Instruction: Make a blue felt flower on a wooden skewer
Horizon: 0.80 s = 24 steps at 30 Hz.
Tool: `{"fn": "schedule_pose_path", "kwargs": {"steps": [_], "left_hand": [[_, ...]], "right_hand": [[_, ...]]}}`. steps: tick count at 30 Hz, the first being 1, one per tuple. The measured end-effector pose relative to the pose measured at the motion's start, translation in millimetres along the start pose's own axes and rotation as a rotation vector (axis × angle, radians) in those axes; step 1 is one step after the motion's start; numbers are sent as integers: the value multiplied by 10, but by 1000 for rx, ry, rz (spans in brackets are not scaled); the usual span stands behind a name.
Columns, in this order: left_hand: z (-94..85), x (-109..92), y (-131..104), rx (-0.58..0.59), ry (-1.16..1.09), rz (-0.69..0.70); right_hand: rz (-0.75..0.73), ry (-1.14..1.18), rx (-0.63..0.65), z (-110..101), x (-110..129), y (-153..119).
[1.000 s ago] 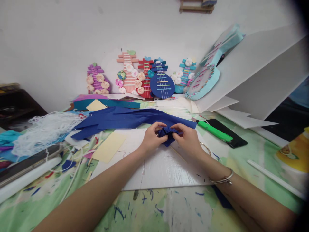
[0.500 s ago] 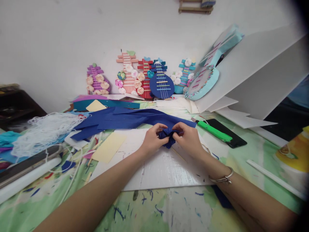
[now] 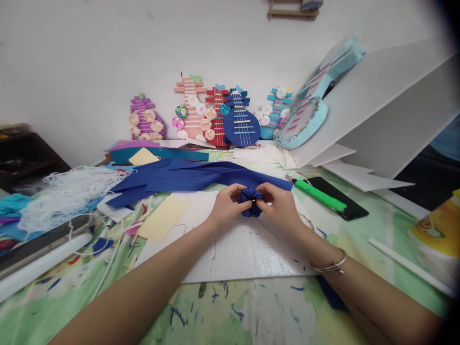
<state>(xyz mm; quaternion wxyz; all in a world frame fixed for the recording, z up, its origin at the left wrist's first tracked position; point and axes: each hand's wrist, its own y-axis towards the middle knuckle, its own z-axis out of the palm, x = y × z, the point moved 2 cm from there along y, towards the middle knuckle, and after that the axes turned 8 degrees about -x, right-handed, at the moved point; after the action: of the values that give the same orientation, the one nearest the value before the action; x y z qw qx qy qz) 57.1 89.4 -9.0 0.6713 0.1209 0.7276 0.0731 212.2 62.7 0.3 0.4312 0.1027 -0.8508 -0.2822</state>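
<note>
A crumpled, gathered dark blue paper piece (image 3: pixel 251 195) is pinched between both hands above the white board (image 3: pixel 237 254). My left hand (image 3: pixel 228 205) grips its left side with thumb and forefinger. From the right, my right hand (image 3: pixel 280 203) holds the other side; two bangles circle that wrist and forearm. A thin stick (image 3: pixel 266 230) slants across the board below the blue piece. Just behind the hands lie wide strips of dark blue paper (image 3: pixel 172 176).
Left are tangled white string (image 3: pixel 68 194), a yellow paper (image 3: pixel 163 218) and a dark-and-white device (image 3: pixel 43 249). Right are a green cutter (image 3: pixel 319 195), a black phone-like slab (image 3: pixel 354 206), a white strip (image 3: pixel 409 266) and a yellow container (image 3: pixel 440 225). Several decorated paper instruments, one dark blue (image 3: pixel 241 127), lean against the wall.
The blue piece between my fingers has turned slightly and looks rounder and more compact, with less hanging below. Both hands stay in nearly the same place.
</note>
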Motion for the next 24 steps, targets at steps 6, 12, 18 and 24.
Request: {"fn": "schedule_pose_path", "kwargs": {"steps": [6, 12, 18, 24], "left_hand": [[-9, -24, -15, 17, -46, 22], [-10, -24, -16, 41, -20, 49], [-8, 2, -4, 47, -65, 71], [-4, -33, -20, 62, -39, 65]], "right_hand": [[21, -56, -31, -24, 14, -3], [-10, -78, -46, -22, 8, -8], [35, -6, -51, -4, 3, -2], [17, -53, -29, -9, 10, -1]]}}
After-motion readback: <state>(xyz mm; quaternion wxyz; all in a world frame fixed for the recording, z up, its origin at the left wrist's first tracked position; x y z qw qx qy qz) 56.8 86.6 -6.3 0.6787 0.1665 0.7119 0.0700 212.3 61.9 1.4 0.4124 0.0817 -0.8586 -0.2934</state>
